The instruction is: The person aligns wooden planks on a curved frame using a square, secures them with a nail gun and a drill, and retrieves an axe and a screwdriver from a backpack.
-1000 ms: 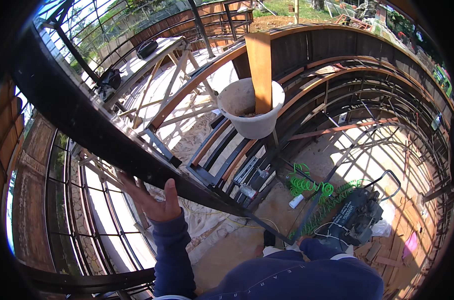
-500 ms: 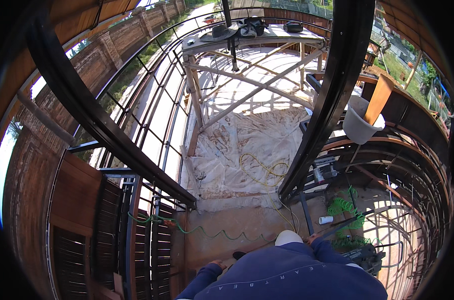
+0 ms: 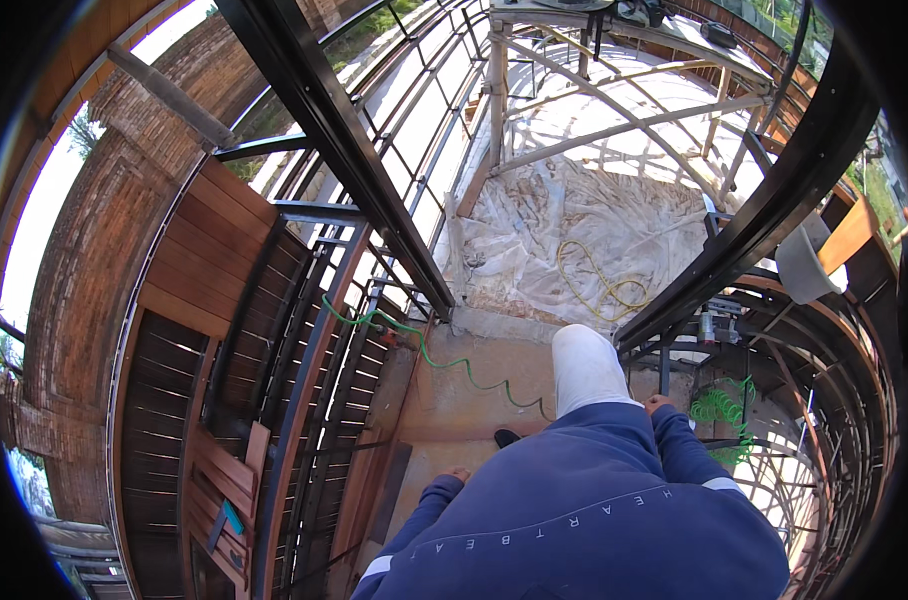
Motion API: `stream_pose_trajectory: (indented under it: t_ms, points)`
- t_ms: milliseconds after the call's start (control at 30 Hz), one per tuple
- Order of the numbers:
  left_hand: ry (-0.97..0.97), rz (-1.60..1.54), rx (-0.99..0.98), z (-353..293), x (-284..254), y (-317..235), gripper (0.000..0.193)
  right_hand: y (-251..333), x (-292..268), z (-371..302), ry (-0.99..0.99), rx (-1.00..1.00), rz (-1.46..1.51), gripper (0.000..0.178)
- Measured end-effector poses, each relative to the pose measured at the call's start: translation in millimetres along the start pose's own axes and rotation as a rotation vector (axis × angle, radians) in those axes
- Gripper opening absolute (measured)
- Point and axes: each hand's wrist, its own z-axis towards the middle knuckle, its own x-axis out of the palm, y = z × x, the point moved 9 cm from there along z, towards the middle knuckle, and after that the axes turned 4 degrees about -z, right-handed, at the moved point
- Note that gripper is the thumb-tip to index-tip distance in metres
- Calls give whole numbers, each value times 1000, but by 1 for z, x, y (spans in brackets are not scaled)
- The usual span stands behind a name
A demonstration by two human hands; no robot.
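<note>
My right hand (image 3: 659,403) is closed at the lower end of a dark metal post (image 3: 664,368), the fingers small in the picture. My left hand (image 3: 458,474) hangs low at my side, fingers loosely apart, with nothing seen in it. Between the arms my white trouser leg (image 3: 586,370) is raised in front of my blue sweatshirt. A dark shoe tip (image 3: 506,437) shows on the brown floor. A coiled green hose (image 3: 719,408) lies beyond the right hand, and a thin green hose (image 3: 474,375) crosses the floor ahead.
Black metal beams (image 3: 334,130) rise on both sides. Ahead, a wooden trestle scaffold (image 3: 624,120) stands past crumpled plastic sheeting (image 3: 534,235) with a yellow hose (image 3: 604,285). A grey bucket (image 3: 806,268) with a board hangs at right. Slatted wood panels (image 3: 174,360) line the left.
The view has tipped down and swung left, so the surroundings shift right and upward. My white trouser leg shows more fully. The right hand stays at the post; the left stays low.
</note>
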Motion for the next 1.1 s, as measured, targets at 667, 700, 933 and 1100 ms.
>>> stream_pose_trajectory:
  t_ms: [667, 700, 933, 1100]
  points:
    - [-248, -370, -311, 80, -91, -151, 36, 230, -63, 350, 159, -250, -144, 38]
    - [-270, -396, -306, 96, -103, -183, 36, 258, -85, 359, 160, -269, -180, 39]
    - [-456, -571, -71, 220, -259, -398, 35, 282, -91, 470, 286, -347, -424, 35]
    - [-464, -558, -45, 295, -365, -524, 39, 261, -67, 493, 527, -603, -904, 40]
